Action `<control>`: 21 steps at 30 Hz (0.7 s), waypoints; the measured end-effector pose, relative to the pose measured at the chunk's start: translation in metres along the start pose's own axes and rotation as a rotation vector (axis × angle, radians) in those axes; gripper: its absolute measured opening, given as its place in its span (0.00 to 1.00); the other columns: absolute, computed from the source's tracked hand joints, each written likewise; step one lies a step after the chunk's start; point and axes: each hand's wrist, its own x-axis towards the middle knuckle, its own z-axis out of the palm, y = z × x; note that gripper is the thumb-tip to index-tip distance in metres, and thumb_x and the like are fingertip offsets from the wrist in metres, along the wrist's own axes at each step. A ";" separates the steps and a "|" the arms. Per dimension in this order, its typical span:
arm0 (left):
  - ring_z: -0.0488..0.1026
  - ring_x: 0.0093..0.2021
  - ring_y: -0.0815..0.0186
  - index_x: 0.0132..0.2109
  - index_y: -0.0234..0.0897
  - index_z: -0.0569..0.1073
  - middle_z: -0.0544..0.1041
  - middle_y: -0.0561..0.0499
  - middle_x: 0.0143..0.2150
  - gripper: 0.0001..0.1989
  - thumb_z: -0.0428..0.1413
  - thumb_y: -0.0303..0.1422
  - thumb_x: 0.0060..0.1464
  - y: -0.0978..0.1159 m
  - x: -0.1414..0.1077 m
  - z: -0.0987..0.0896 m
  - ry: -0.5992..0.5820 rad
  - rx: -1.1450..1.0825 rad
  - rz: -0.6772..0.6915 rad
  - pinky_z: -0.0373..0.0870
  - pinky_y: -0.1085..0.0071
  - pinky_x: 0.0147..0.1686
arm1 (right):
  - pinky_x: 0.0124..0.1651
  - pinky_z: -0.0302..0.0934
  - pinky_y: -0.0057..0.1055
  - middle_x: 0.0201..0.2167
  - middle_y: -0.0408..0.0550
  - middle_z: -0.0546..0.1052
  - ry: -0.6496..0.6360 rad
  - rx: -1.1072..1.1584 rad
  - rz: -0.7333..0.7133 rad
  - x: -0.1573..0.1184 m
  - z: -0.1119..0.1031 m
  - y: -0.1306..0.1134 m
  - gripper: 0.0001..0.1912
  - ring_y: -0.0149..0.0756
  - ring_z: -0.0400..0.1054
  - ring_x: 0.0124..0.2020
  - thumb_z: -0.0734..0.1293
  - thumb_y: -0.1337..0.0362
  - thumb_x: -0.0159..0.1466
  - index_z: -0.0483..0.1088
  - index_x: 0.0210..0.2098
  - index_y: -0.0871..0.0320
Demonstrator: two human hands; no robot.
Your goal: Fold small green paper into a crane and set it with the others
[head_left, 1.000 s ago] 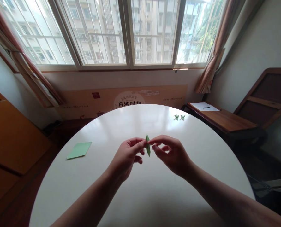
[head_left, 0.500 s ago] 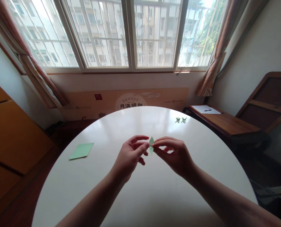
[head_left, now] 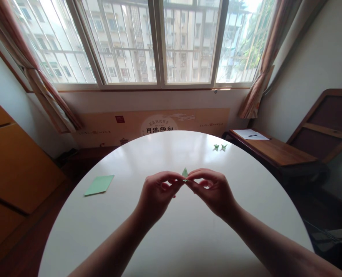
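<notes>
Between my hands, above the middle of the white round table (head_left: pixel 171 238), is a small piece of folded green paper (head_left: pixel 185 172) with its point up. My left hand (head_left: pixel 161 192) pinches its lower left side between thumb and forefinger. From the other side my right hand (head_left: pixel 213 188) pinches it the same way, and the two sets of fingertips nearly meet. The fingers hide most of the paper's lower half; a small bit shows between them.
Two small folded green paper cranes (head_left: pixel 219 147) stand at the table's far right. A stack of square green paper (head_left: pixel 99 185) lies on the left. Beyond the table, a wooden bench (head_left: pixel 274 148) holds a white sheet with a pen (head_left: pixel 251 134).
My left fingers have closed into a pinch on the folded paper, where they were spread before. The paper's lower tip, which hung below the fingers, is now mostly covered. My right hand has barely moved.
</notes>
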 end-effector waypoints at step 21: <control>0.65 0.21 0.73 0.30 0.35 0.75 0.74 0.55 0.23 0.13 0.71 0.33 0.43 -0.005 0.003 0.005 0.029 -0.255 -0.231 0.64 0.79 0.17 | 0.20 0.67 0.25 0.29 0.45 0.77 0.037 0.224 0.237 -0.001 0.008 0.004 0.14 0.39 0.73 0.32 0.80 0.61 0.52 0.72 0.31 0.56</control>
